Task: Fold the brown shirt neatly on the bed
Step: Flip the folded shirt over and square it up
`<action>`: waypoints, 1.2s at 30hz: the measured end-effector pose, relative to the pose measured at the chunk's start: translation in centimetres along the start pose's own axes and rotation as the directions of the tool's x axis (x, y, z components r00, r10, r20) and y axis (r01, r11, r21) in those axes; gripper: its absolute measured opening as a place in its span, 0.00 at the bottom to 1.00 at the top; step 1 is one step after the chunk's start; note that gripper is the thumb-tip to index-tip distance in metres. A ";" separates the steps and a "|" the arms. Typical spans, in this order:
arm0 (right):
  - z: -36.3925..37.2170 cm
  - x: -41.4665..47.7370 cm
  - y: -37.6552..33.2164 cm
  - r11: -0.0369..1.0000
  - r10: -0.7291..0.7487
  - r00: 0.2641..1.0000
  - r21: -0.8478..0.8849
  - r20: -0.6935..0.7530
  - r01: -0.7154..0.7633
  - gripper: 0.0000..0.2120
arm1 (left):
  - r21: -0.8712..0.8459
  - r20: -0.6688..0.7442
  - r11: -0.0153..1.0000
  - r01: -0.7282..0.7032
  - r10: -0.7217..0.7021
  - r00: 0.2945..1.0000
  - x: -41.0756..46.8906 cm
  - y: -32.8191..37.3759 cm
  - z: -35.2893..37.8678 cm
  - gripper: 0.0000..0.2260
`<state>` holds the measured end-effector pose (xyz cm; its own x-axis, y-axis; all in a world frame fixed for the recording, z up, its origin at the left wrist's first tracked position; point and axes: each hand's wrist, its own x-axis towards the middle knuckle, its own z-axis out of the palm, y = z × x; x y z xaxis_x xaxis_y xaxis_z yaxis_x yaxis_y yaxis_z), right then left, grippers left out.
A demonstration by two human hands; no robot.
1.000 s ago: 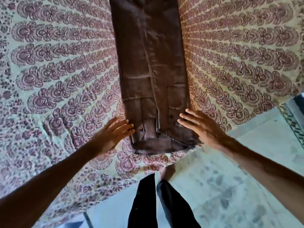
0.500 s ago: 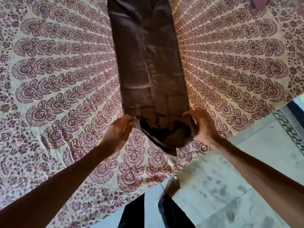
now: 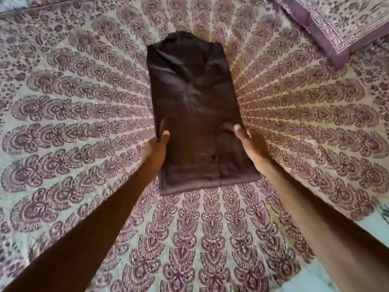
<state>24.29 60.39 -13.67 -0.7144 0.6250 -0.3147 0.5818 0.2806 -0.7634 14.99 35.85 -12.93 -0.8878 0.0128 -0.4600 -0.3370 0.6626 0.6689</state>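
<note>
The brown shirt (image 3: 195,114) lies in a long narrow strip on the patterned bedspread (image 3: 73,123), its collar end far from me. The near end is doubled up over the strip, its hem hanging toward me. My left hand (image 3: 155,148) pinches the left edge of that raised layer, thumb on top. My right hand (image 3: 250,146) grips the right edge the same way. Both arms reach out over the bed.
A purple-bordered patterned pillow (image 3: 336,24) lies at the far right corner of the bed. The bed's near edge and pale floor (image 3: 374,224) show at the lower right.
My hands went from resting flat beside the shirt's near end to gripping it, then carried that end up and away from me over the strip. The view moved further over the bed.
</note>
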 end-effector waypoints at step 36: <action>-5.2 7.5 3.0 0.126 -0.647 0.442 -0.486 0.621 0.865 0.26 | 0.496 0.673 -0.179 -0.850 0.697 0.246 8.9 -3.7 -6.0 0.28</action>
<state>22.67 69.71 -15.35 -0.9340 -0.3573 0.0044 -0.3561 0.9297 -0.0944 6.45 29.05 -16.02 -0.2427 0.9693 -0.0398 0.9701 0.2421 -0.0187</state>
